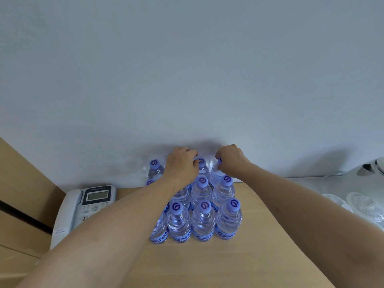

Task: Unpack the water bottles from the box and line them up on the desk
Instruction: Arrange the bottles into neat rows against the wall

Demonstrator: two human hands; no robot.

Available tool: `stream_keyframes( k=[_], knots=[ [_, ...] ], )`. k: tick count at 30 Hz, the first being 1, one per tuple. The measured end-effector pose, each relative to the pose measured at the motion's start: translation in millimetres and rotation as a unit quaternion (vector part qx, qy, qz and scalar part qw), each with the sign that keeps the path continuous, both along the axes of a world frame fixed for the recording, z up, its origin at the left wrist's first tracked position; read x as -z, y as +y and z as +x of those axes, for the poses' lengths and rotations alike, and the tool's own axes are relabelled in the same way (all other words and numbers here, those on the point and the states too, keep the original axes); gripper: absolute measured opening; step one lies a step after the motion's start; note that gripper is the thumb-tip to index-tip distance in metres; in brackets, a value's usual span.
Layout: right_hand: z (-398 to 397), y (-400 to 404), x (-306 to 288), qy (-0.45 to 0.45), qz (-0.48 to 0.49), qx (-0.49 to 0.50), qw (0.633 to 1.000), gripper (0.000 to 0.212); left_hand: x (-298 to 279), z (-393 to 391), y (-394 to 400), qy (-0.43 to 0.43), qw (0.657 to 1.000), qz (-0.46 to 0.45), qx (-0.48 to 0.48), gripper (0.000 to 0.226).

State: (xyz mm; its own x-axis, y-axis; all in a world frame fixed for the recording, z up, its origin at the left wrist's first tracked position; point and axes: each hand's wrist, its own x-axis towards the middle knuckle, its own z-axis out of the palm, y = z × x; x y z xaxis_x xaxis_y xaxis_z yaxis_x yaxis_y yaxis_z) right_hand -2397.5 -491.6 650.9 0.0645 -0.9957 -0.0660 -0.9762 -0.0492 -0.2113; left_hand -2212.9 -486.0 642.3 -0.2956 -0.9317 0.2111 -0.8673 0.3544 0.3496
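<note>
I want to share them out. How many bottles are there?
11 bottles: four in the front row, four in the middle, three at the back. The left hand may hide one more.

The left hand hides one back-row bottle; the kettle is cut off.

I count eleven bottles at twelve o'clock, one telephone at nine, my two hands.
</note>
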Motion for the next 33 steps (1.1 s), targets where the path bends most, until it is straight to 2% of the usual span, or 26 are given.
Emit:
stream_keyframes(
  k=[2, 4, 7, 8, 12, 19, 27, 33],
  knots=[
    [-2.1, -0.6, -1.4, -0.010, 0.003, -0.002, 1.000, 0.029, -0.5, 0.0, -0.3, 0.001, 1.000, -0.007, 0.001, 0.031],
    [-2.5, -1.3, -3.8, -0.009, 0.008, 0.007, 1.000, 0.021, -1.4, 0.5, -1.1, 0.002, 1.000, -0.013, -0.002, 0.030],
    [2.9, -1.9, -6.3, 0.015, 0.006, 0.036, 0.999, 0.046, -3.2, 2.0, -1.2, -0.001, 1.000, -0.014, -0.004, 0.029],
    [5.4, -2.0, -7.1, 0.022, 0.006, 0.036, 0.999, 0.046, -3.5, 2.5, -1.3, -0.002, 1.000, -0.013, -0.004, 0.029],
    [10.7, -1.6, -10.3, 0.044, 0.028, 0.007, 0.999, 0.039, -5.4, 4.1, -2.1, -0.009, 1.000, -0.008, -0.005, 0.029],
    [4.8, -1.4, -12.3, 0.036, 0.013, 0.010, 0.999, 0.046, -8.0, 2.5, -4.4, -0.019, 1.000, -0.001, -0.001, 0.030],
    [6.4, -3.2, -11.7, 0.074, 0.026, -0.031, 0.996, 0.020, -5.3, 5.1, -4.8, -0.017, 1.000, 0.003, -0.008, 0.031],
    [8.7, -6.1, -13.9, 0.052, 0.014, 0.000, 0.999, 0.033, -6.3, 7.0, -5.1, -0.018, 1.000, 0.002, -0.010, 0.032]
  ],
)
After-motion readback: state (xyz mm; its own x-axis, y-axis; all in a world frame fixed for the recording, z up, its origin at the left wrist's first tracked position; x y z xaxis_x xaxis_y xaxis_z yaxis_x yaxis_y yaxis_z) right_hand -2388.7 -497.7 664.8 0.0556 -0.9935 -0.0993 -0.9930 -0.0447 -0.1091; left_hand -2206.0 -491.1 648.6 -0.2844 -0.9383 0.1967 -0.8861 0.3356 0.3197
